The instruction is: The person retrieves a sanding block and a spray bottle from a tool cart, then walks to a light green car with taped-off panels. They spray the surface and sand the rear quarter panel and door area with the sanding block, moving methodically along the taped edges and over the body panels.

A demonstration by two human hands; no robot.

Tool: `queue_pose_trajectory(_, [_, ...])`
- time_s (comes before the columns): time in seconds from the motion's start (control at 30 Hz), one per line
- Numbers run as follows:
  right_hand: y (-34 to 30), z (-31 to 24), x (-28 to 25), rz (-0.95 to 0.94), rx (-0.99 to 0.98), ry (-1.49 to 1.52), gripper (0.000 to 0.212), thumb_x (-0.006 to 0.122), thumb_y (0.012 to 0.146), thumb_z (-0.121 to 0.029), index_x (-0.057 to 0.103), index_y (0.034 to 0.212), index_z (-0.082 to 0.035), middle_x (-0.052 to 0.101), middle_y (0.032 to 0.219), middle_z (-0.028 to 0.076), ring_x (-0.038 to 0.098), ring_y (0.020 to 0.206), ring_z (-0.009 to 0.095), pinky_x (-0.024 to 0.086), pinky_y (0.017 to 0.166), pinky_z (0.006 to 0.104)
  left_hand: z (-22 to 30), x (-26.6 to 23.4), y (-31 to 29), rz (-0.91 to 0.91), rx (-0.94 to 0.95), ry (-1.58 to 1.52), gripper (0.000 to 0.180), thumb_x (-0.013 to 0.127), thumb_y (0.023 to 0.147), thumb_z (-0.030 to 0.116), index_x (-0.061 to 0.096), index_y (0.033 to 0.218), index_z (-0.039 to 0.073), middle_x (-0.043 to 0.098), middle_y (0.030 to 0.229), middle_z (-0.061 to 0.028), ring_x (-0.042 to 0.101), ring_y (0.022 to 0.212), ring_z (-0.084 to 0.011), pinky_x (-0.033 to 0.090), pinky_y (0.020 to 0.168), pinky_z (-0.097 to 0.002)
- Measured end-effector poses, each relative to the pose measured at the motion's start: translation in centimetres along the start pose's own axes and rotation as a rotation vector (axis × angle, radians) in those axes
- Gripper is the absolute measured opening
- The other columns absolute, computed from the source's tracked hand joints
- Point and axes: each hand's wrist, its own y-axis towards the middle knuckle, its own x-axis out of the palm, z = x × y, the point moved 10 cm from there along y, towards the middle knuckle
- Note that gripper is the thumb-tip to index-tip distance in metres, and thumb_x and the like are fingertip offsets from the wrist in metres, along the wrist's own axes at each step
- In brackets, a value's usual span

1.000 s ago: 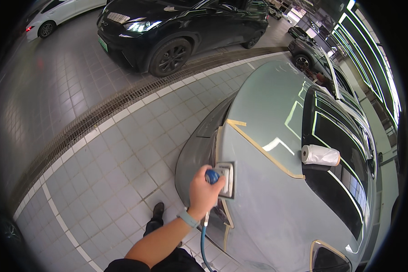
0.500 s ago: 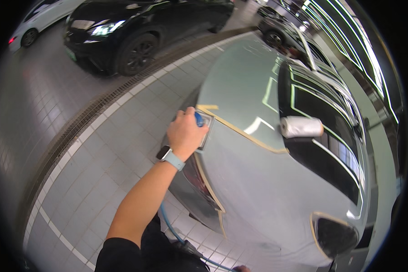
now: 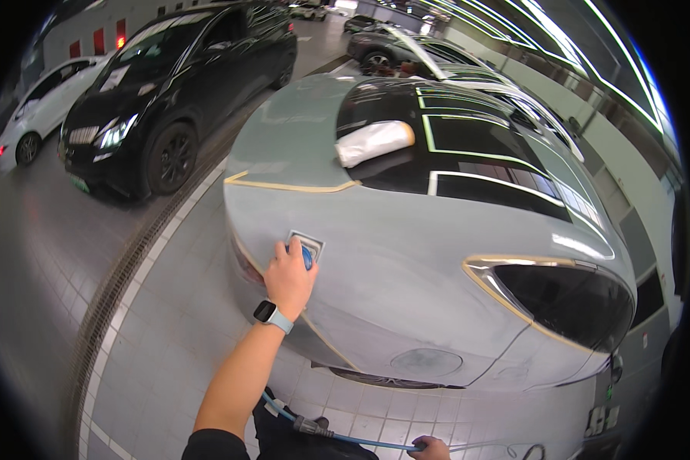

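My left hand (image 3: 290,280), with a watch on the wrist, is closed around a blue sander (image 3: 307,255) that has a pale square pad. The pad lies on the dull grey rear side panel (image 3: 391,253) of a car, above its tail light. At the lower edge my right hand (image 3: 432,449), only partly in view, is closed around a blue hose (image 3: 372,442). A dark connector (image 3: 313,427) sits on this hose in front of my legs. Behind my left forearm the hose's far end is hidden.
Yellow masking tape (image 3: 284,186) borders the panel, the side window (image 3: 563,299) and the tail light. A roll of clear film (image 3: 376,143) lies on the rear glass. A black car (image 3: 184,84) and a white car (image 3: 50,103) stand left beyond a floor grate (image 3: 130,284).
My view has swung toward the car's side. The sander has moved from the taped corner by the tail light onto the side panel. My right hand and the hose show more fully.
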Motion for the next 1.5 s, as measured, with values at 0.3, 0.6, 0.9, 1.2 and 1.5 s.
queue_pose_trajectory(0.3, [-1.5, -6.1, -5.6, 0.100, -0.071, 0.014, 0.046, 0.083, 0.082, -0.048, 0.079, 0.111, -0.012, 0.081, 0.101, 0.009, 0.077, 0.096, 0.029, 0.060, 0.086, 0.0419, 14.7, 6.1, -6.1, -0.217, 0.424, 0.075, 0.056, 0.082, 0.083, 0.028, 0.058, 0.130, 0.010, 0.061, 0.115, -0.0172, 0.071, 0.087, -0.0409, 0.060, 0.073, -0.0514])
queue_pose_trajectory(0.6, [-0.3, -19.3, -10.2, 0.114, -0.318, 0.029, 0.045, 0.080, 0.078, -0.048, 0.077, 0.110, -0.016, 0.080, 0.095, 0.006, 0.077, 0.094, 0.032, 0.061, 0.082, 0.0451, 19.1, 5.9, -3.1, -0.155, 0.745, 0.200, 0.056, 0.085, 0.079, 0.026, 0.061, 0.127, 0.012, 0.062, 0.119, -0.0116, 0.071, 0.090, -0.0342, 0.061, 0.067, -0.0462])
queue_pose_trajectory(0.9, [1.6, -21.5, -15.5, 0.063, -0.348, 0.169, 0.045, 0.081, 0.079, -0.049, 0.076, 0.109, -0.015, 0.079, 0.089, 0.010, 0.076, 0.092, 0.036, 0.060, 0.083, 0.0465, 32.0, 8.9, -10.4, -0.175, 1.542, 0.219, 0.035, 0.076, 0.081, 0.021, 0.064, 0.113, 0.014, 0.064, 0.111, -0.0080, 0.068, 0.078, -0.0242, 0.059, 0.057, -0.0364])
queue_pose_trajectory(1.2, [4.0, -17.1, -18.5, -0.013, -0.386, 0.265, 0.048, 0.080, 0.078, -0.050, 0.077, 0.107, -0.012, 0.078, 0.089, 0.012, 0.076, 0.090, 0.037, 0.060, 0.084, 0.0461, 39.5, 9.9, -13.7, -0.158, 1.729, 0.269, 0.024, 0.069, 0.087, 0.021, 0.067, 0.109, 0.015, 0.066, 0.108, -0.0049, 0.066, 0.072, -0.0177, 0.056, 0.054, -0.0322])
queue_pose_trajectory(1.5, [4.8, -14.1, -19.4, 0.038, -0.411, 0.280, 0.048, 0.081, 0.076, -0.051, 0.077, 0.107, -0.015, 0.078, 0.086, 0.011, 0.075, 0.088, 0.037, 0.060, 0.082, 0.0475, 43.0, 12.0, -15.9, -0.287, 1.690, 0.281, 0.026, 0.070, 0.085, 0.019, 0.067, 0.110, 0.014, 0.067, 0.107, -0.0074, 0.067, 0.073, -0.0200, 0.058, 0.055, -0.0341])
